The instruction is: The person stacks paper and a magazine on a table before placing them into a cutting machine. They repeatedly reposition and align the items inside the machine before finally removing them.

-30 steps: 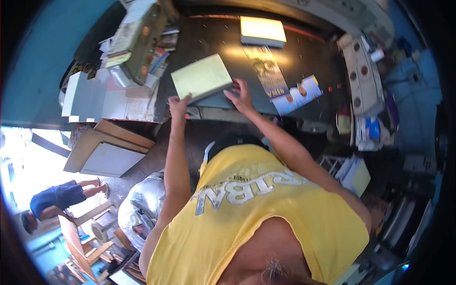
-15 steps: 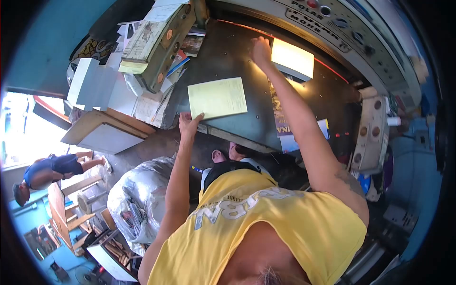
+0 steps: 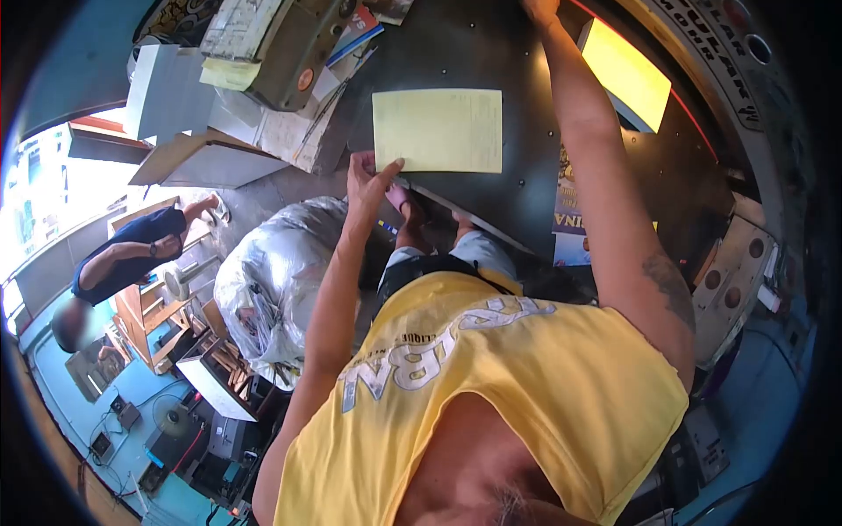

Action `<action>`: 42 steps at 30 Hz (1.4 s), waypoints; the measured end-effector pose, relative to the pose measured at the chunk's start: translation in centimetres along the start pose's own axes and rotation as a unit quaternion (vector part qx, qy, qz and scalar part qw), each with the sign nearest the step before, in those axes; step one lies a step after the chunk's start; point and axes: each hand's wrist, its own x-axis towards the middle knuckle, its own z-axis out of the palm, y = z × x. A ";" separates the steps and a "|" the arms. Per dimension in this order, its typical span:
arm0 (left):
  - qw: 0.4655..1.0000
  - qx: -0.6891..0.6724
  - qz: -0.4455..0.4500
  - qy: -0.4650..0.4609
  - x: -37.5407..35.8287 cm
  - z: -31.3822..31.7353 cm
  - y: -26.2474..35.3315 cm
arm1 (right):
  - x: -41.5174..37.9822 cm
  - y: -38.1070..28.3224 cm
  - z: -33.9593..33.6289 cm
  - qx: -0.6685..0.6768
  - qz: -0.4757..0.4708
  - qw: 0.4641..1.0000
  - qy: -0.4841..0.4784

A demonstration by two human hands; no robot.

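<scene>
My left hand [image 3: 370, 186] grips the near left corner of a pale yellow printed paper stack [image 3: 438, 131], thumb on top and fingers tucked at the edge. The paper lies flat over the dark metal table [image 3: 421, 53]. At the top edge of the view my right hand [image 3: 540, 9] is mostly cut off, and its fingers are hidden from me. It is near the far end of the table, left of a brightly lit yellow paper stack [image 3: 627, 74]. Beneath my right forearm lie printed sheets [image 3: 572, 223] with purple and blue areas.
A machine panel with lettering [image 3: 715, 53] runs along the upper right. Worn side blocks stand at left [image 3: 289, 61] and right [image 3: 732, 263]. A clear plastic bag [image 3: 276, 280] bulges beside my left arm. Another person [image 3: 132, 250] is at the far left.
My view has shifted, with the table now higher in it. The right hand, earlier shown closed beside the lit stack, is now at the top edge. The left hand keeps its hold on the yellow paper.
</scene>
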 end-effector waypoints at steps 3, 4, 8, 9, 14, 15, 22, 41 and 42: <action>1.000 0.013 0.010 -0.016 0.2 -0.2 -0.3 | -2.6 -3.5 -1.8 -0.007 0.028 0.999 -0.043; 0.999 0.018 0.016 -0.024 0.4 -0.3 -0.4 | -3.5 -4.4 -2.3 -0.016 0.049 0.997 -0.054; 0.997 0.027 0.048 -0.046 1.1 -1.8 -1.5 | -9.5 -7.7 -7.2 0.022 0.044 0.996 -0.076; 0.997 0.002 0.039 -0.060 0.2 -2.5 -0.6 | -11.1 -7.9 -8.6 0.012 0.061 0.996 -0.062; 0.991 0.006 0.057 -0.117 2.1 -6.5 -3.8 | -17.8 -10.1 -17.5 -0.017 0.063 0.993 -0.101; 0.990 -0.001 0.053 -0.130 2.3 -7.1 -4.3 | -18.9 -10.3 -19.1 -0.018 0.074 0.991 -0.114; 0.984 0.006 0.030 -0.175 4.1 -9.5 -4.3 | -28.2 -11.5 -25.1 -0.071 0.081 0.994 -0.029; 0.897 0.160 0.387 -0.141 13.0 -6.1 3.6 | -45.8 -14.2 -38.5 -0.174 -0.058 0.961 -0.207; 0.896 0.162 0.384 -0.153 13.5 -5.9 3.9 | -45.9 -13.8 -39.4 -0.177 -0.071 0.959 -0.211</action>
